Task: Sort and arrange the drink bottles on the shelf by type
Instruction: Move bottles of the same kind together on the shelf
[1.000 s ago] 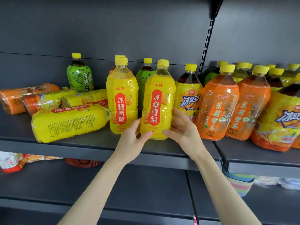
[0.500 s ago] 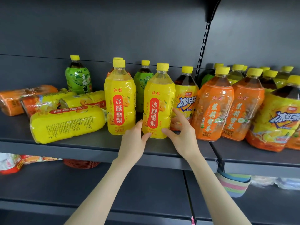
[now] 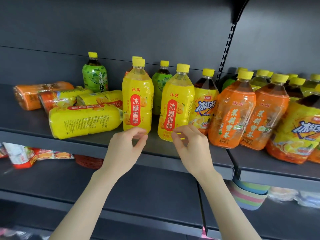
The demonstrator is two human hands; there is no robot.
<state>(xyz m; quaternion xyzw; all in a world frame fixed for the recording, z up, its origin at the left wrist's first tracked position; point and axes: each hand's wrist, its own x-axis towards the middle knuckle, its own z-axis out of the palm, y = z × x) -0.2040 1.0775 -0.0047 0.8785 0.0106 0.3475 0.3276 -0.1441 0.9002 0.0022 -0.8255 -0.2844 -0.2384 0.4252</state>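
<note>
Drink bottles [image 3: 270, 115]: report position, nearest item first.
— Left hand [image 3: 124, 149] and right hand [image 3: 190, 151] are level with the front lip of the shelf [image 3: 69, 144]. Fingers are loosely curled and grasp nothing.
Contact with stock?
— Fingertips overlap the bases of the left yellow bottle [image 3: 137, 99] and the right yellow bottle [image 3: 176, 104]. Contact cannot be confirmed.
Front row?
— Both yellow bottles stand upright, apart. A lying yellow bottle [image 3: 83, 121] is to their left. Two orange bottles [image 3: 232, 111] are upright to their right.
Rear?
— An iced-tea bottle [image 3: 205, 104] is behind the right yellow bottle. Green bottles [image 3: 95, 78] stand near the back panel.
</note>
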